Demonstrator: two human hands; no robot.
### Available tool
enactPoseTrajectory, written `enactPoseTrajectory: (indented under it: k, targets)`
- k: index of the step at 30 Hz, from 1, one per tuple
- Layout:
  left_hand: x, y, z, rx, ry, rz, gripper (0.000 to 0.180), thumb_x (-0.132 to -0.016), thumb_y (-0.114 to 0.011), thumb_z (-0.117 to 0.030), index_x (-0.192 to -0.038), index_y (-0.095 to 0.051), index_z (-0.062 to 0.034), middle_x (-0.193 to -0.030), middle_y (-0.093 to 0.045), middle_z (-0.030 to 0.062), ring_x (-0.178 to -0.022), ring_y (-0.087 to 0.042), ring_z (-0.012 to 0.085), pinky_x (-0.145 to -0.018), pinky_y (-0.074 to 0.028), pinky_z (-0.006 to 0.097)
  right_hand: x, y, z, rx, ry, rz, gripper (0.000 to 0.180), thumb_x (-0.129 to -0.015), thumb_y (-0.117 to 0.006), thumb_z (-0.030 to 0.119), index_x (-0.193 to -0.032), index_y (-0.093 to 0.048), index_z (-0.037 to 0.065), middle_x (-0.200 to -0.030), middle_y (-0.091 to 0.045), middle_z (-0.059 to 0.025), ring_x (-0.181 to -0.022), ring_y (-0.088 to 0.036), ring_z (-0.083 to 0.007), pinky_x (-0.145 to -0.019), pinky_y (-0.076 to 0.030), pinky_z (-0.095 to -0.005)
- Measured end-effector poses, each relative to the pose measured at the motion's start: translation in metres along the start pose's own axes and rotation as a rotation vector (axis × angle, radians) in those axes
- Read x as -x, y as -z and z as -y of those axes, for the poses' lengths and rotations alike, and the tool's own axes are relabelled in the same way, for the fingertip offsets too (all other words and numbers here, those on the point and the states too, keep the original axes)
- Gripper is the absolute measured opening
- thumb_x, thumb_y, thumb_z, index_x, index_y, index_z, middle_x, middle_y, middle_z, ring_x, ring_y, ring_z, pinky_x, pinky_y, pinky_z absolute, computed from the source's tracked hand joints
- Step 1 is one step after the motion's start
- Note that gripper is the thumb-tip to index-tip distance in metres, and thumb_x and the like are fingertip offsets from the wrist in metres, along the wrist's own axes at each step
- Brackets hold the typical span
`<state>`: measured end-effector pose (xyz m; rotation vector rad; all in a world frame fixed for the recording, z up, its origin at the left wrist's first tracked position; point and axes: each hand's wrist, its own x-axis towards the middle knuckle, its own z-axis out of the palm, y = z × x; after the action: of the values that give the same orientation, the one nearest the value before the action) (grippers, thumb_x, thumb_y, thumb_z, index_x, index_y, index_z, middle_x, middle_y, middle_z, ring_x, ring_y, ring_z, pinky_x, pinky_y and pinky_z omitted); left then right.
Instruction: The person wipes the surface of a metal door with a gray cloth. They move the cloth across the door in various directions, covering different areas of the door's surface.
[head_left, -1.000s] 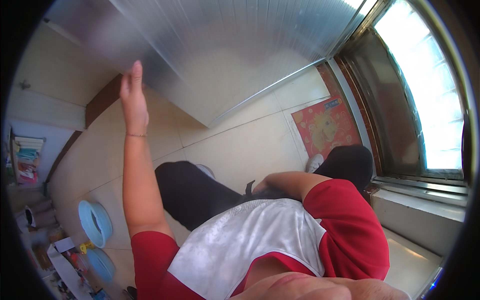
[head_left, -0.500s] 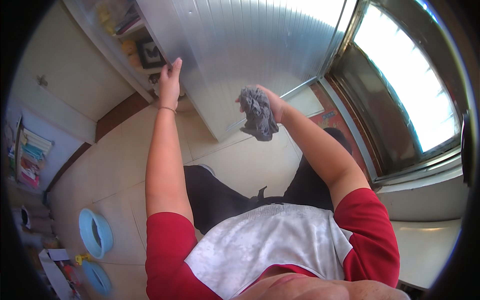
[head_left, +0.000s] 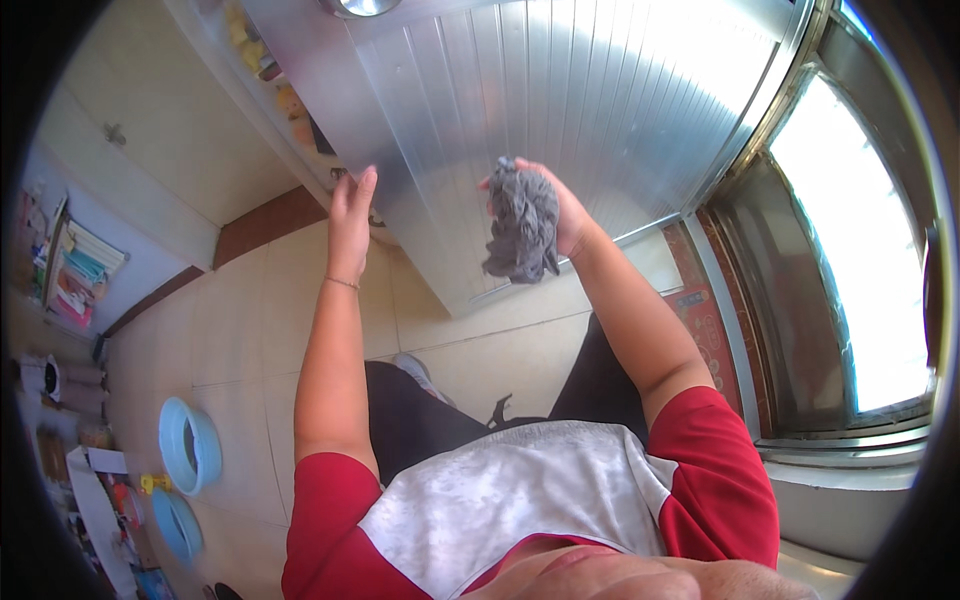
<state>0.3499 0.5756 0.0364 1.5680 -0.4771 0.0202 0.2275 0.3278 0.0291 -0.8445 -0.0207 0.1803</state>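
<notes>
A metallic ribbed door panel stands in front of me, swung out from a doorway. My left hand is at its left edge, thumb on the front side and fingers going behind, closed around the edge. A crumpled grey cloth is bunched in my right hand, whose fingers wrap round it from behind. The cloth hangs in front of the panel's lower part, and a small gap to the panel cannot be ruled out. At the top of the view a shiny round metal fitting sits on the panel.
Shelves with small toys lie behind the panel's left edge. A bright window and a red mat are on the right. Two light blue basins rest on the tiled floor at lower left. A cream door is far left.
The view has shifted, and the round metal fitting now shows at the top. Both hands keep their hold; the right hand with the cloth remains in front of the panel.
</notes>
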Motion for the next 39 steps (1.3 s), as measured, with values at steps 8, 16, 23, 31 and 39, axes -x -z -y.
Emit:
enactPoseTrajectory:
  k: [8, 16, 23, 31, 39]
  targets:
    - [-0.001, -0.001, 0.004, -0.023, 0.000, -0.020, 0.040, -0.090, -0.060, -0.053, -0.100, -0.057, -0.0141, -0.092, -0.046, -0.0077, -0.087, -0.039, 0.0075, -0.090, -0.034, 0.032, 0.020, -0.022, 0.044, 0.002, 0.428, -0.160, 0.036, -0.090, -0.052, 0.034, -0.109, -0.055, 0.003, -0.091, -0.064, -0.0102, -0.076, -0.063, -0.0219, -0.066, -0.054, -0.0364]
    - [0.005, -0.011, 0.010, 0.106, -0.027, -0.106, 0.044, -0.095, -0.057, -0.044, -0.117, -0.054, -0.0060, -0.114, -0.051, -0.0024, -0.102, -0.043, 0.0100, -0.095, -0.033, 0.027, -0.036, -0.104, 0.072, 1.421, 1.642, -0.381, 0.048, -0.069, -0.068, 0.005, -0.115, -0.058, 0.015, -0.120, -0.054, -0.0125, -0.109, -0.052, -0.0325, -0.094, -0.042, -0.0396]
    - [0.005, -0.016, 0.025, 0.195, -0.049, -0.171, 0.042, -0.097, -0.056, -0.036, -0.120, -0.051, -0.0014, -0.119, -0.054, 0.0019, -0.113, -0.047, 0.0133, -0.103, -0.032, 0.029, -0.079, -0.058, 0.077, 2.114, 1.882, -0.256, 0.045, -0.075, -0.061, 0.016, -0.117, -0.059, 0.033, -0.137, -0.049, -0.0008, -0.124, -0.048, -0.0259, -0.105, -0.034, -0.0468]
    - [0.007, -0.016, 0.021, 0.133, -0.068, -0.187, 0.039, -0.099, -0.052, -0.037, -0.119, -0.052, -0.0035, -0.115, -0.053, 0.0003, -0.108, -0.046, 0.0112, -0.098, -0.033, 0.028, -0.049, 0.041, 0.166, 2.118, 1.877, -0.568, 0.062, -0.073, -0.062, 0.002, -0.126, -0.054, 0.034, -0.140, -0.047, -0.0053, -0.127, -0.047, -0.0268, -0.108, -0.032, -0.0444]
    - [0.007, -0.025, 0.026, 0.115, -0.074, -0.266, 0.044, -0.099, -0.049, -0.040, -0.123, -0.048, -0.0032, -0.123, -0.050, 0.0038, -0.117, -0.044, 0.0148, -0.105, -0.030, 0.031, -0.037, 0.035, 0.162, 1.383, 1.672, -1.137, 0.054, -0.072, -0.051, -0.002, -0.125, -0.053, 0.008, -0.134, -0.046, -0.0203, -0.119, -0.044, -0.0404, -0.103, -0.033, -0.0464]
